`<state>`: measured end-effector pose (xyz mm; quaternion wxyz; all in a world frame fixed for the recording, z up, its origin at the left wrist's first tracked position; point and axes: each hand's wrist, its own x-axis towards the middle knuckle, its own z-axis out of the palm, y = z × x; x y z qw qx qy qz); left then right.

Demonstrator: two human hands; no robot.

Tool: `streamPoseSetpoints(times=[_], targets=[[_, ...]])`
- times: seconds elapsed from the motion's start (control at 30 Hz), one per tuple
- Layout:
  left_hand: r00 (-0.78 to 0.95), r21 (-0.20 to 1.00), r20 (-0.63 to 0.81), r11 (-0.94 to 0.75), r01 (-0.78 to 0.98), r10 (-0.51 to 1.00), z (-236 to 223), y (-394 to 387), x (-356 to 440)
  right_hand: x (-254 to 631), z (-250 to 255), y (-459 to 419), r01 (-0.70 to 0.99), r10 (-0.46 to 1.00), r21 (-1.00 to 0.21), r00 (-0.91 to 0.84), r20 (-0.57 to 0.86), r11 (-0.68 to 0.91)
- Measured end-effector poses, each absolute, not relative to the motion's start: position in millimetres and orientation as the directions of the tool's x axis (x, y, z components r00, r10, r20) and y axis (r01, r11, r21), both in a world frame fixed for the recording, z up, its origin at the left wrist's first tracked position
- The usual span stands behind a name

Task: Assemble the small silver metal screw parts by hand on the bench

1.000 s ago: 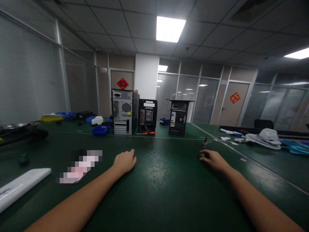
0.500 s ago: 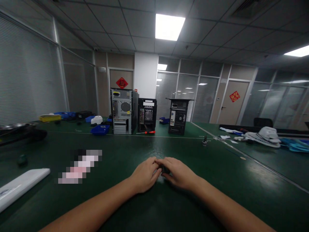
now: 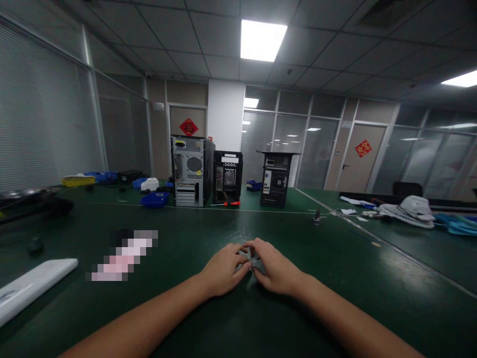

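Note:
Just above or on the green tabletop (image 3: 201,318), my left hand (image 3: 223,268) and my right hand (image 3: 278,268) meet in the middle of the view. Between them is a small grey object (image 3: 258,262), mostly covered by my fingers, so its kind cannot be made out. The fingers of my left hand are curled against its left side. On the right side, my right thumb and forefinger close around it. Both forearms reach in from the bottom edge.
Three computer cases stand ahead: a tall grey one (image 3: 190,171), a black one (image 3: 228,176) and another black one (image 3: 275,179). A red-handled screwdriver (image 3: 233,203) lies before them. Left are a blue tray (image 3: 154,199) and white slab (image 3: 35,288); right, a white hat (image 3: 410,211).
The grey object shows more between my hands, where it looked dark before. My right fingers have lifted and shifted slightly. Both forearms stay nearly in place.

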<state>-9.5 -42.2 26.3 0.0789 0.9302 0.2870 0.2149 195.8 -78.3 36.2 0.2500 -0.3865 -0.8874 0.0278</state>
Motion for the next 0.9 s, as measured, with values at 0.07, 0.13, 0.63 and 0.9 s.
streamPoseSetpoints(times=[0.07,0.13,0.63,0.9], targets=[[0.763,0.268,0.345,-0.837,0.478,0.546,28,-43,-10,192,33,-78,0.661,0.688,-0.227,-0.607,0.397,0.715],[0.779,0.269,0.344,-0.849,0.454,0.525,30,-43,-11,190,31,-77,0.672,0.688,-0.201,-0.616,0.383,0.713],[0.762,0.178,0.371,-0.846,0.502,0.53,24,-37,-17,205,36,-68,0.707,0.726,-0.229,-0.553,0.409,0.669],[0.53,0.063,0.34,-0.581,0.812,0.777,8,15,-53,319,17,-19,0.873,0.869,-0.346,-0.154,0.471,0.343]])
